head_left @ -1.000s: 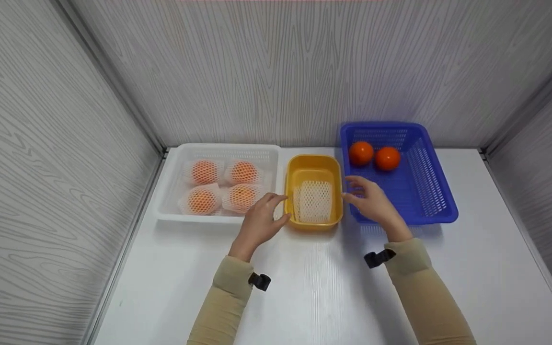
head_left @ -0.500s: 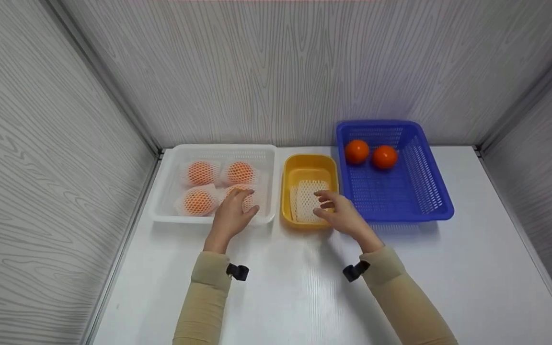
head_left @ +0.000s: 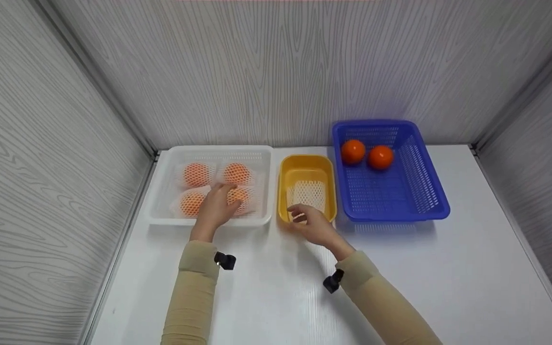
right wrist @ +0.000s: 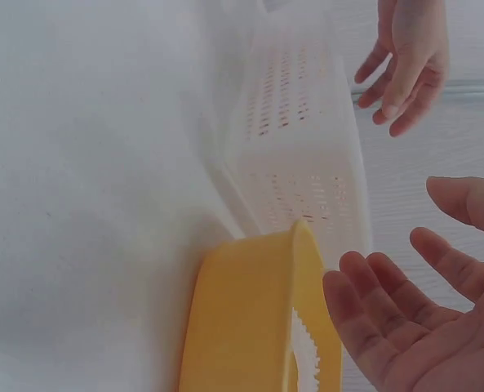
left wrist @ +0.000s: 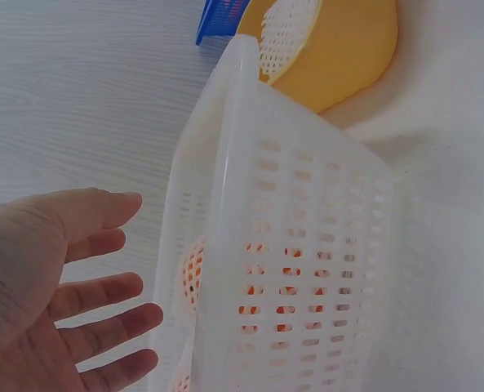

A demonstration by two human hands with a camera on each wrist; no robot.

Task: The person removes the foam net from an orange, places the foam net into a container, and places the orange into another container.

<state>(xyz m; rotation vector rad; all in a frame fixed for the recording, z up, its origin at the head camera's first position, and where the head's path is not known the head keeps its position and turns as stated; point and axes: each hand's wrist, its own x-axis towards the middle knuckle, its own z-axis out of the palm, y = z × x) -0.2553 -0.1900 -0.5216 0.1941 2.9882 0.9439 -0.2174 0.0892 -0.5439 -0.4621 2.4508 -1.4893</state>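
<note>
My left hand [head_left: 216, 207] hovers over the white basket [head_left: 156, 191], its fingers loosely spread and holding nothing, as the left wrist view shows. Below it sit several orange fruits in white foam nets; one netted fruit [head_left: 238, 197] lies just right of the hand, and another netted fruit [head_left: 191, 204] to its left. My right hand [head_left: 315, 226] is above the front of the yellow tray [head_left: 283, 172], fingers slightly bent with nothing between them. Flat white foam nets [head_left: 310, 192] lie in that tray, partly hidden by the hand.
A blue basket [head_left: 441, 201] stands right of the yellow tray. It holds two bare orange-red fruits, one fruit [head_left: 353, 152] against the left wall and the other fruit [head_left: 380, 157] beside it. Wood-grain panels [head_left: 257, 72] rise behind and at both sides of the white table [head_left: 266, 297].
Both hands have moved left. The left hand went from beside the yellow tray to over the white basket; the right went from the blue basket's left edge to the yellow tray's front.
</note>
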